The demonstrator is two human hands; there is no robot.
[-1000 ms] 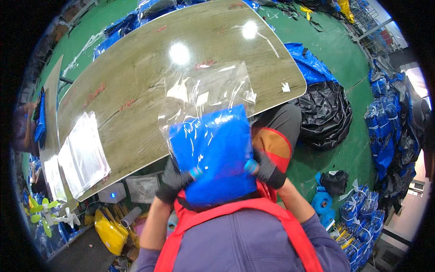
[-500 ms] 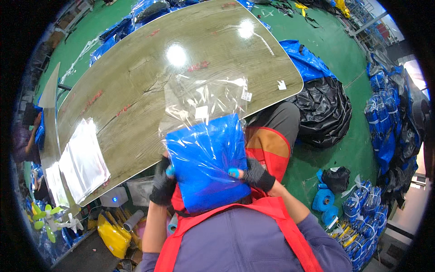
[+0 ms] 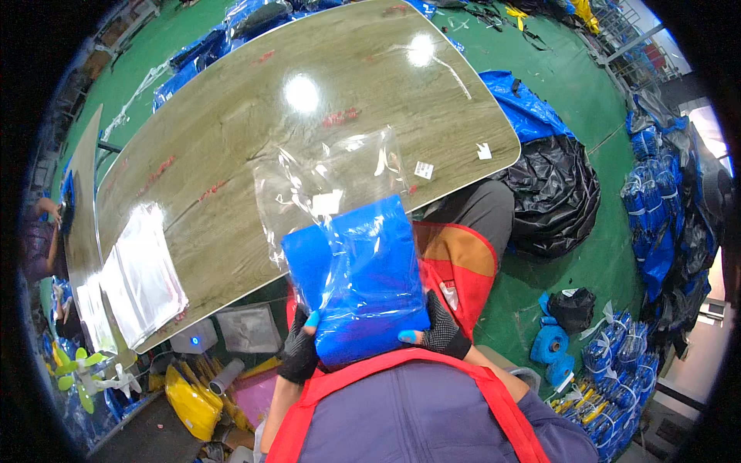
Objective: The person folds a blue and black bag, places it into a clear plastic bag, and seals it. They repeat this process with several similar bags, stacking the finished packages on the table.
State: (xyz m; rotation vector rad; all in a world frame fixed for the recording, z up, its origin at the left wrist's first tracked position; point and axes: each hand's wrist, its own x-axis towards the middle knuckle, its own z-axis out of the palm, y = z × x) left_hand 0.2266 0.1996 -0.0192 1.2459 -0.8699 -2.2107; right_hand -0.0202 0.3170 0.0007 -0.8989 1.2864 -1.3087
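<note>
One table [image 3: 231, 147], wood-grained and round-cornered, stands on a green floor [image 3: 575, 104]. Two labels lie by its right corner: a square label [image 3: 424, 170] near the near edge, and a notched label [image 3: 484, 150] closer to the corner. Red scrawls mark the top. At the left corner of the near edge lies a stack of glossy clear sheets [image 3: 145, 282]. Past the right corner, a blue and black heap [image 3: 552, 197] sits on the floor, with teal rolls [image 3: 549, 345] and tied blue bundles [image 3: 617, 355] nearer the wearer. Below the left corner are a white box [image 3: 193, 338] with a blue light, a green fan [image 3: 77, 370] and a yellow pack [image 3: 191, 401].

A clear bag [image 3: 297, 189] holds a folded blue bundle [image 3: 367, 270]; its loose end spreads over the table's near edge, the bundle toward the wearer's lap. Both hands wear dark gloves. The left hand [image 3: 301, 347] is clamped on the bundle's left side, the right hand [image 3: 444, 332] on its lower right corner, thumb on top.
</note>
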